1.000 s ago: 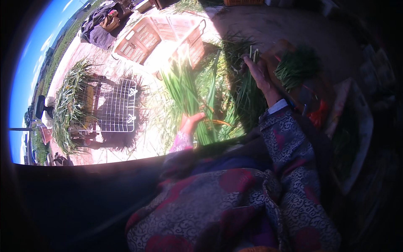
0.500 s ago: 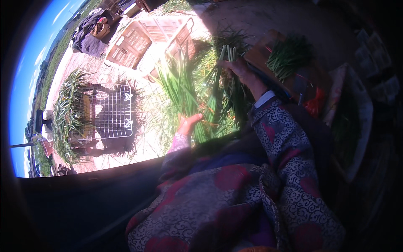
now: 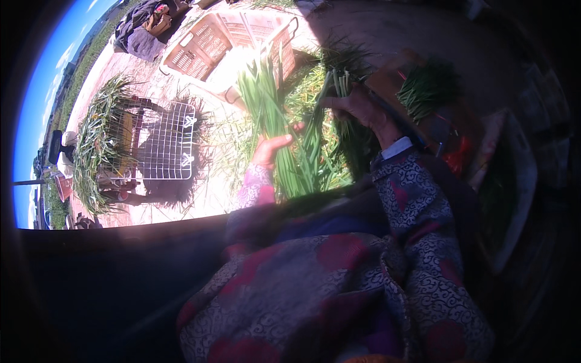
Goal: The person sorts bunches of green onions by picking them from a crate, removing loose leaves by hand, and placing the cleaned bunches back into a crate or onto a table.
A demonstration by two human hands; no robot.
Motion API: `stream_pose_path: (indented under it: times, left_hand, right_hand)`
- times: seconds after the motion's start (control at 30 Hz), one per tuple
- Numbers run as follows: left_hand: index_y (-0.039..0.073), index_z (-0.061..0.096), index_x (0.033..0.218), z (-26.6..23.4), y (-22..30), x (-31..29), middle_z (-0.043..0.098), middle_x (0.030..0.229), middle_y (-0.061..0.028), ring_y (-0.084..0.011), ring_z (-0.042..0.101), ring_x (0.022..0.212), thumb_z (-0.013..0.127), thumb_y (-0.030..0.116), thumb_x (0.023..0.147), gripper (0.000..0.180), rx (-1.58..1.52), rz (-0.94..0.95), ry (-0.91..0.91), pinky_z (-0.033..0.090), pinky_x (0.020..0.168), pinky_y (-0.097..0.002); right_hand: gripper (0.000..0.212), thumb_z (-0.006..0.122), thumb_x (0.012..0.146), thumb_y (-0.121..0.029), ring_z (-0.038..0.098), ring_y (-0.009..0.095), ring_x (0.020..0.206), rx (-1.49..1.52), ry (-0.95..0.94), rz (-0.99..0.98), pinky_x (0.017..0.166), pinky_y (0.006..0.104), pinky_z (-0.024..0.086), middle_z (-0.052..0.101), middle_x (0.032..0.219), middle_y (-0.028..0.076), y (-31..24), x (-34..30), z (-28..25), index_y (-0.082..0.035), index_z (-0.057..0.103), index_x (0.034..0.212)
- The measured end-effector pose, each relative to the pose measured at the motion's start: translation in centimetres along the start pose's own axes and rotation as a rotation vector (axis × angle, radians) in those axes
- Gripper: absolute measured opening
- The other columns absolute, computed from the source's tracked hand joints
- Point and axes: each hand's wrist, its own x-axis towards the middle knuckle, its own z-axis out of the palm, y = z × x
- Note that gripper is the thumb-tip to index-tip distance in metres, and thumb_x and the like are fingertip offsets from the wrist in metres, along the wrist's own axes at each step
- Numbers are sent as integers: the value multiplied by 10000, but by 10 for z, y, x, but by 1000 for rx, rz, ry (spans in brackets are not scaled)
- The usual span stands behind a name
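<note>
My left hand point(image 3: 270, 150) is closed round a bunch of long, chive-like green leaves point(image 3: 261, 100) that fan upward in bright sun. To its right, my right hand point(image 3: 365, 112) grips a second bunch of green stalks point(image 3: 342, 81), pale ends up, with the leaves hanging toward my lap. Its fingers are partly hidden behind the stalks and in shade. Between and below the hands lies a heap of loose green and yellowish leaves point(image 3: 308, 91).
A pale slatted plastic crate point(image 3: 200, 48) stands ahead. At left, a white wire rack point(image 3: 163, 142) adjoins a pile of drying leaves point(image 3: 100, 142). On the right are a bundle of green stalks point(image 3: 428, 88), a red plastic bag point(image 3: 459, 154) and a shaded white crate point(image 3: 525, 181).
The view has shifted a little, so the surroundings sit farther right and higher. Both hands keep their bunches; my left hand has risen slightly relative to my lap.
</note>
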Motion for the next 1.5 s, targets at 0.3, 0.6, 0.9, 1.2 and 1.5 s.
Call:
stream_pose_path:
  times: [0.3, 0.6, 0.9, 1.2, 1.5]
  left_hand:
    - [-77, 605, 1224, 26, -37, -5, 707, 1107, -204, -278, 708, 977, 712, 62, 853, 410, -328, -150, 48, 577, 888, -388]
    - [-101, 584, 1229, 17, -35, -11, 691, 1074, -270, -320, 725, 920, 606, 60, 885, 381, -506, -151, 30, 625, 803, -427]
    - [-38, 641, 1123, 23, -54, 4, 708, 998, -124, -228, 701, 879, 698, -3, 828, 302, -283, 57, 294, 592, 810, -364]
    - [-105, 668, 1041, 8, -45, -6, 725, 966, -170, -234, 712, 919, 719, 22, 830, 251, -181, 40, 406, 565, 888, -349]
    - [-52, 687, 1041, 22, -23, -20, 728, 885, -141, -247, 716, 785, 659, 74, 864, 219, -460, -143, 299, 615, 741, -434]
  right_hand:
    - [275, 810, 786, -206, 613, 151, 647, -237, -8, -100, 611, 321, 491, 659, 729, 51, 38, 13, 24, 3, 691, 919]
    - [235, 786, 810, -199, 618, 154, 641, -210, -73, -73, 625, 319, 495, 664, 728, 59, 51, 26, 29, -10, 682, 904]
    - [302, 787, 812, -267, 641, 216, 731, -320, 73, -158, 707, 391, 504, 671, 762, 95, 63, 25, 49, -17, 677, 942]
    - [264, 694, 854, -283, 686, 386, 792, -699, 109, -169, 713, 459, 533, 694, 812, 185, 58, 30, 36, -36, 701, 945]
    - [456, 748, 818, -279, 686, 383, 960, -928, 700, -122, 823, 446, 543, 708, 1003, 230, 93, 39, -53, 18, 652, 1150]
